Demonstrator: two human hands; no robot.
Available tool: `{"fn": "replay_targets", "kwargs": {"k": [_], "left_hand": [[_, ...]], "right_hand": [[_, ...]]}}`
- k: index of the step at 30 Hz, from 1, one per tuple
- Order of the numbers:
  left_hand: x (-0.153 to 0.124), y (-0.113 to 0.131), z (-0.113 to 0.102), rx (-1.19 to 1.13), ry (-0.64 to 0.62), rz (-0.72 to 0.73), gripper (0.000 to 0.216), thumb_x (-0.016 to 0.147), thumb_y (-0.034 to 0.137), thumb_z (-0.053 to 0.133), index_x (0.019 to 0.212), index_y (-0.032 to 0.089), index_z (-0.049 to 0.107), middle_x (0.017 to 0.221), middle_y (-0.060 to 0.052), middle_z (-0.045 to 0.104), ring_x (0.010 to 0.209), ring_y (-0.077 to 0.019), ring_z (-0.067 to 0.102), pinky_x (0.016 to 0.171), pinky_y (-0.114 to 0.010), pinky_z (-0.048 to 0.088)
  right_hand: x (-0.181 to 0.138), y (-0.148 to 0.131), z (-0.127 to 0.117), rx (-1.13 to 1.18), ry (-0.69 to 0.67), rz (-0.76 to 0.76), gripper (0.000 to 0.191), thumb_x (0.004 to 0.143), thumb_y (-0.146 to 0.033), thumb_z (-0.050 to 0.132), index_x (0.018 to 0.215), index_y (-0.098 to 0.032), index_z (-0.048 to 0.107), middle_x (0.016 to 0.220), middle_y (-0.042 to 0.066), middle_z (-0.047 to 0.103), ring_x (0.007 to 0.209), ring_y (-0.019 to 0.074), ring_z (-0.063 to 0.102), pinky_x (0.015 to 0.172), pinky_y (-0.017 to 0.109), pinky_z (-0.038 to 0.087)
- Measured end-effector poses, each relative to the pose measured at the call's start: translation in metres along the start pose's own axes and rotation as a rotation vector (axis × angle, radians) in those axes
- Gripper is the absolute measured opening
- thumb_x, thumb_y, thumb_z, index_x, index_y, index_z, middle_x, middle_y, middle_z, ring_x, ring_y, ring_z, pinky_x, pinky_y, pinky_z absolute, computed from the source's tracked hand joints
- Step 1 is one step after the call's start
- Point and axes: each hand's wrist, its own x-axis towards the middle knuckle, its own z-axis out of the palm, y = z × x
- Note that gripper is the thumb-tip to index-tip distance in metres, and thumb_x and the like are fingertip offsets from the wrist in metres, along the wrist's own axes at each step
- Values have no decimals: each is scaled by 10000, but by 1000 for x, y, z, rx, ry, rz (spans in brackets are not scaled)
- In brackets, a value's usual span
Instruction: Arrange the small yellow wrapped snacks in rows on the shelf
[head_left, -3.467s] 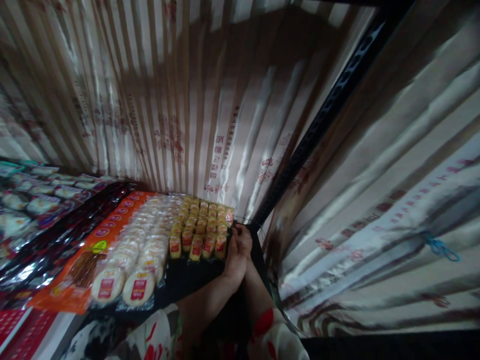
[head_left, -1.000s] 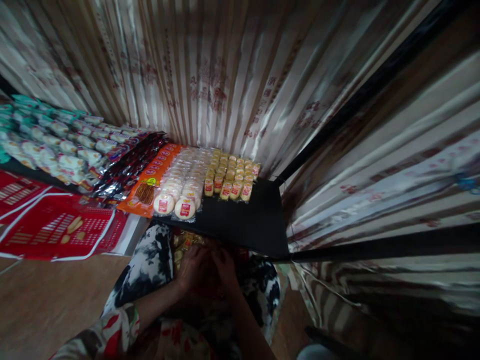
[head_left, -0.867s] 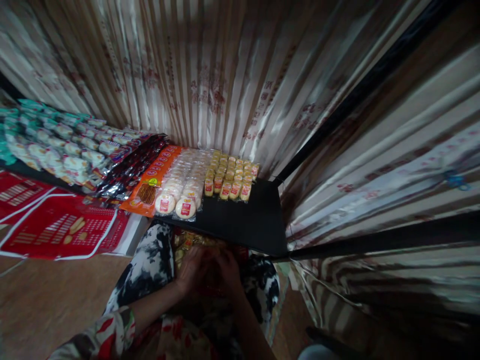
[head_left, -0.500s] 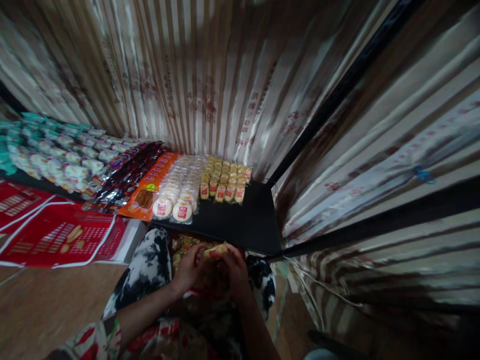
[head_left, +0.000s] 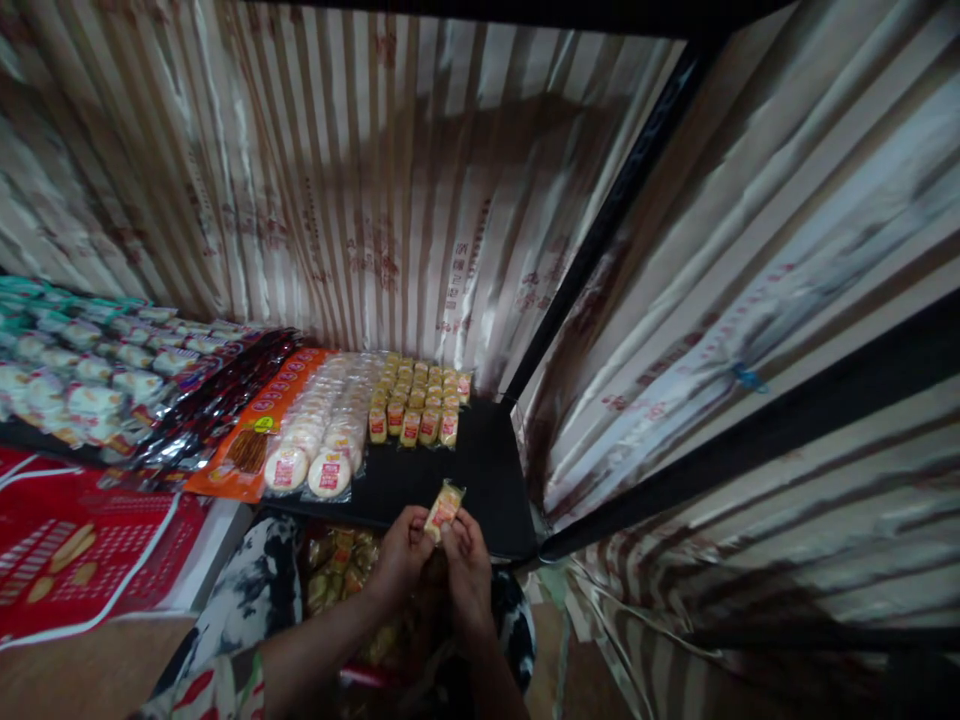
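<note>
Between my left hand (head_left: 405, 548) and my right hand (head_left: 466, 560) is a small wrapped snack pack (head_left: 444, 510), yellow with a red label. Fingers of both hands pinch its lower end, and it tilts upward over the front edge of the black shelf (head_left: 487, 490). Below my wrists, a bag of similar gold-wrapped packs (head_left: 341, 565) rests between my knees, partly covered by my arms. Further back on the shelf, matching yellow packs (head_left: 409, 425) stand in close rows.
Left of the rows lie round white crackers (head_left: 330, 472) in clear wrap, an orange snack bag (head_left: 244, 450), dark shiny packets (head_left: 202, 420) and white-and-green packets (head_left: 97, 370). A red printed bag (head_left: 90, 560) sits at lower left. Black posts (head_left: 592, 230) and striped sheeting (head_left: 337, 180) enclose the shelf.
Both hands have risen toward the shelf's front edge with the snack pack, which has turned from lying sideways to pointing upward. The view has shifted, so the shelf appears lower and further left.
</note>
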Motion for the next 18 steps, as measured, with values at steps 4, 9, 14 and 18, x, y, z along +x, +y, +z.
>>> {"fn": "replay_targets", "kwargs": {"k": [4, 9, 14, 18], "left_hand": [[23, 19, 15, 223, 71, 81, 251, 735, 145, 474, 962, 177, 578, 956, -39, 591, 769, -122, 584, 763, -249, 467], [57, 45, 49, 170, 43, 190, 260, 785, 157, 424, 968, 191, 605, 1118, -67, 577, 1079, -159, 525, 976, -291, 388], [104, 48, 86, -5, -26, 27, 350, 843, 229, 399, 1129, 110, 563, 1327, -139, 464, 1254, -204, 398, 1090, -341, 255], [128, 48, 101, -98, -1, 43, 390, 864, 250, 388, 1211, 122, 512, 1355, -119, 441, 1280, -205, 365, 1094, -337, 250]], "right_hand": [[43, -11, -12, -27, 79, -122, 503, 653, -402, 632, 1083, -160, 531, 982, 99, 674, 888, 209, 639, 824, 336, 490], [109, -25, -19, -141, 172, -239, 485, 654, -416, 599, 1056, -148, 560, 987, 111, 654, 872, 201, 630, 799, 318, 490], [167, -29, -19, -284, 201, -324, 457, 686, -404, 523, 1065, -156, 581, 927, 91, 668, 820, 194, 632, 737, 306, 493], [201, -31, -15, -386, 202, -354, 450, 678, -393, 498, 1052, -164, 599, 870, 69, 676, 785, 194, 623, 712, 302, 484]]}}
